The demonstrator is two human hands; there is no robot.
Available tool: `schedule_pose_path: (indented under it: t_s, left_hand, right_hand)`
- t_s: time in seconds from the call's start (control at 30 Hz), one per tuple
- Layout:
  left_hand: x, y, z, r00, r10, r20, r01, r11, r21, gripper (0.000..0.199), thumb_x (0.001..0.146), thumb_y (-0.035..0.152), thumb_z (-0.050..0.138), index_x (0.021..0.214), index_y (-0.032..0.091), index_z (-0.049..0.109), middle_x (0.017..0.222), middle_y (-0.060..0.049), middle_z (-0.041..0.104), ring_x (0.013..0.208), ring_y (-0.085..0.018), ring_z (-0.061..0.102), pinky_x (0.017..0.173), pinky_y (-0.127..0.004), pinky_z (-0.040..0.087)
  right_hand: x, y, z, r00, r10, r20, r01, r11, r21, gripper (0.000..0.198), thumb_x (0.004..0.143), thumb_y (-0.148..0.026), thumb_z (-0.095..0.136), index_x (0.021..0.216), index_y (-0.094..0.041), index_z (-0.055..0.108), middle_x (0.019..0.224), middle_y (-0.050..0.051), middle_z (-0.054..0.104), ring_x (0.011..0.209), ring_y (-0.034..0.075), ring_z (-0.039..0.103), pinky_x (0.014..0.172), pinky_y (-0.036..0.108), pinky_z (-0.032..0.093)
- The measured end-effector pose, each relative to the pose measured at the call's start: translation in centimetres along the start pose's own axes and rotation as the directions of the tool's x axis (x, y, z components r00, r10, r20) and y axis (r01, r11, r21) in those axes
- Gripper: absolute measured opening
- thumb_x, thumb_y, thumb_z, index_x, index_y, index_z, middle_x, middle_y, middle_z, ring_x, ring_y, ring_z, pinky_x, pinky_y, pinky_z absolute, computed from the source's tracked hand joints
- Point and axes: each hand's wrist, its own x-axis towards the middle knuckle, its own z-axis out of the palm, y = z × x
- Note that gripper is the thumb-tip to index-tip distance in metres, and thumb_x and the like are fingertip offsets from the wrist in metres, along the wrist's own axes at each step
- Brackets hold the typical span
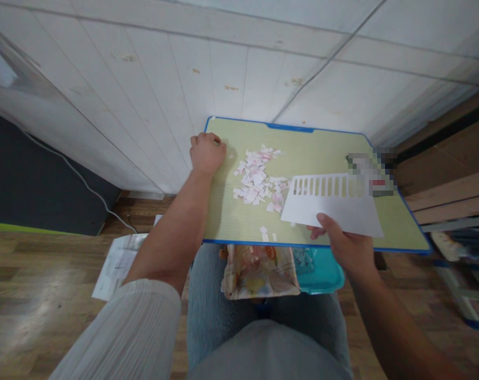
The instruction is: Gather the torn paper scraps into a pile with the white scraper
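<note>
A white paper sheet (332, 211) with a row of cut-out slots is held in my right hand (350, 248), thumb on top and fingers beneath. It is over the right half of a pale green board (318, 150) with a blue rim. Left of the sheet, a loose heap of small white and pinkish paper pieces (255, 177) lies on the board, partly touching the sheet's left side. My left hand (208, 153) is closed at the board's left edge, its fingers curled; whatever is in them is hidden.
A blurred-out object (372, 171) lies at the board's right side. Below the front edge are a patterned fabric-like container (259, 274) and a turquoise tray (322, 274). A white panelled wall (231, 68) stands behind. Papers (115, 266) lie on the floor at left.
</note>
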Motion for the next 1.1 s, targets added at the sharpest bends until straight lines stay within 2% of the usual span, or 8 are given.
schedule_pose_path:
  t_s: [0.2, 0.37, 0.5, 0.63, 0.8, 1.0, 1.1]
  left_hand:
    - [-0.1, 0.0, -0.1, 1.0, -0.004, 0.018, 0.006, 0.998, -0.057, 0.032, 0.104, 0.046, 0.06, 0.118, 0.024, 0.079, 0.149, -0.017, 0.071, 0.155, -0.039, 0.046, 0.13, -0.055, 0.044]
    - [-0.2, 0.2, -0.2, 1.0, -0.007, 0.01, 0.007, 1.0, -0.015, 0.028, 0.102, 0.038, 0.06, 0.117, 0.024, 0.079, 0.149, -0.016, 0.072, 0.151, -0.038, 0.051, 0.126, -0.053, 0.049]
    - [0.0, -0.1, 0.0, 1.0, 0.002, 0.005, -0.001, 0.999, -0.05, 0.035, 0.104, 0.048, 0.06, 0.121, 0.024, 0.079, 0.148, -0.018, 0.072, 0.155, -0.039, 0.046, 0.129, -0.056, 0.045]
    - [0.0, -0.1, 0.0, 1.0, -0.002, 0.003, 0.002, 0.999, -0.039, 0.033, 0.097, 0.037, 0.063, 0.123, 0.027, 0.081, 0.149, -0.018, 0.071, 0.152, -0.042, 0.05, 0.128, -0.058, 0.047]
    - [-0.1, 0.0, -0.1, 1.0, -0.002, -0.001, 0.002, 1.0, -0.018, 0.03, 0.098, 0.031, 0.061, 0.12, 0.025, 0.08, 0.147, -0.017, 0.072, 0.149, -0.04, 0.052, 0.127, -0.054, 0.049]
    - [0.1, -0.2, 0.1, 1.0, 0.001, 0.004, -0.001, 0.999, -0.034, 0.032, 0.101, 0.044, 0.06, 0.117, 0.024, 0.079, 0.147, -0.018, 0.072, 0.151, -0.041, 0.048, 0.128, -0.056, 0.047]
    - [0.1, -0.1, 0.0, 1.0, -0.001, 0.005, 0.002, 1.0, -0.031, 0.035, 0.103, 0.047, 0.059, 0.117, 0.023, 0.079, 0.147, -0.017, 0.072, 0.151, -0.04, 0.048, 0.126, -0.055, 0.048]
  right_hand:
    - [1.3, 0.9, -1.9, 0.992, 0.076, -0.096, -0.077, 0.997, -0.001, 0.03, 0.091, -0.047, 0.077, 0.072, -0.025, 0.074, 0.063, 0.005, 0.076, 0.056, 0.025, 0.072, 0.069, 0.042, 0.065]
    - [1.3, 0.6, -2.9, 0.987, 0.087, -0.135, -0.089, 0.996, -0.006, 0.023, 0.088, -0.045, 0.077, 0.075, -0.027, 0.073, 0.064, 0.002, 0.077, 0.052, 0.024, 0.071, 0.058, 0.038, 0.062]
    - [1.1, 0.2, -4.0, 0.993, 0.053, -0.108, -0.058, 0.998, -0.037, 0.021, 0.086, -0.042, 0.078, 0.072, -0.027, 0.073, 0.062, 0.002, 0.076, 0.051, 0.024, 0.071, 0.054, 0.037, 0.062]
    - [1.1, -0.2, -4.7, 0.998, 0.02, -0.051, -0.023, 0.998, -0.062, 0.024, 0.086, -0.04, 0.077, 0.067, -0.027, 0.072, 0.06, 0.002, 0.075, 0.055, 0.025, 0.072, 0.058, 0.038, 0.064]
    - [1.3, -0.4, -4.0, 0.995, 0.039, -0.093, -0.04, 0.999, -0.015, 0.022, 0.089, -0.041, 0.078, 0.076, -0.025, 0.073, 0.064, 0.003, 0.076, 0.054, 0.025, 0.071, 0.059, 0.04, 0.063]
    - [2.1, 0.0, -1.8, 0.99, 0.08, -0.117, -0.073, 0.995, 0.064, 0.026, 0.088, -0.048, 0.081, 0.081, -0.025, 0.073, 0.066, 0.003, 0.077, 0.052, 0.023, 0.07, 0.057, 0.037, 0.061]
    - [2.4, 0.3, -1.4, 0.991, 0.083, -0.104, -0.079, 0.996, 0.041, 0.028, 0.089, -0.05, 0.079, 0.077, -0.025, 0.073, 0.065, 0.004, 0.077, 0.053, 0.023, 0.07, 0.059, 0.038, 0.062]
